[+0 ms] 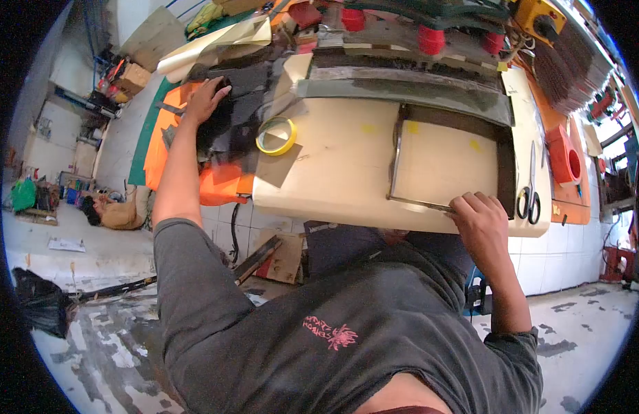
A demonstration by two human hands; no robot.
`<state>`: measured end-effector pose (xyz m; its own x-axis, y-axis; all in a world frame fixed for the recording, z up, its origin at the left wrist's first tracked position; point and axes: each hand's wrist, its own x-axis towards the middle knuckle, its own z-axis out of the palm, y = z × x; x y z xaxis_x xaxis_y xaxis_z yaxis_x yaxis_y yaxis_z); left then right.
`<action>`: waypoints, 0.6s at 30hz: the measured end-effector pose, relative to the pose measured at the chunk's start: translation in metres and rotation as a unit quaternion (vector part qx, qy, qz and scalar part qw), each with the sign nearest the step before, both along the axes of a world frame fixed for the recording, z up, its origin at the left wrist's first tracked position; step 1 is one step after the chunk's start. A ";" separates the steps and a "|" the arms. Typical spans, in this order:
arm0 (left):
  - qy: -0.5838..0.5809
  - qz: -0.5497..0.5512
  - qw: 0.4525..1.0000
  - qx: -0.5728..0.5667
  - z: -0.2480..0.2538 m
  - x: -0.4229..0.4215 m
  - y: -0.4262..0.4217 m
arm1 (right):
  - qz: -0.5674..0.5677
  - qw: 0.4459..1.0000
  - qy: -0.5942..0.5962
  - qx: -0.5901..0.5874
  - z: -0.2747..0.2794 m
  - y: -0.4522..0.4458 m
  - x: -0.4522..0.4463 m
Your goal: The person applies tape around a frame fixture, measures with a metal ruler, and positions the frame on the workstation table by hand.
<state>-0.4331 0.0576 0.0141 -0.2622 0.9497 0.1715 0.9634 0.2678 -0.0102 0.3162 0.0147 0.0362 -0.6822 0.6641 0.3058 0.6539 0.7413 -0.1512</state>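
My left hand [205,103] reaches over a pile of black sheet material [247,93] at the table's left. Its fingers are bent, with something dark between thumb and fingertips that I cannot make out. At the front edge, my right hand [481,217] has its fingers curled over the near right corner of a thin dark rectangular frame [504,155], which lies flat on the cream table surface [326,162]. A roll of yellow tape [276,135] lies between my hands. Black-handled scissors [530,190] rest right of the frame.
Orange material [223,181] hangs under the black sheets. A grey-green strip [409,93] runs along the back of the table, below red and green machine parts [431,40]. A red tape dispenser-like object [563,157] stands at right. A person [119,212] is low at far left.
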 end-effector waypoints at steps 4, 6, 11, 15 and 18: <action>0.024 0.029 0.998 -0.046 0.004 0.036 0.012 | 0.009 1.000 -0.003 0.006 0.001 0.001 0.001; -0.015 0.039 0.997 -0.066 -0.003 0.023 0.021 | 0.007 1.000 -0.008 0.004 0.002 0.002 0.002; 0.047 0.071 0.992 -0.098 0.003 0.026 0.021 | 0.015 1.000 -0.004 -0.001 0.006 0.001 0.001; 0.034 -0.002 0.998 -0.051 0.002 0.013 0.015 | 0.020 1.000 0.004 -0.005 0.008 -0.001 0.000; 0.028 0.030 0.993 -0.108 0.018 0.033 0.016 | 0.009 1.000 -0.011 -0.007 0.008 0.000 -0.001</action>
<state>-0.4000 0.0740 0.0324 -0.3151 0.9489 -0.0189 0.9422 0.3104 -0.1259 0.3155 0.0144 0.0446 -0.7012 0.6553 0.2810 0.6431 0.7514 -0.1476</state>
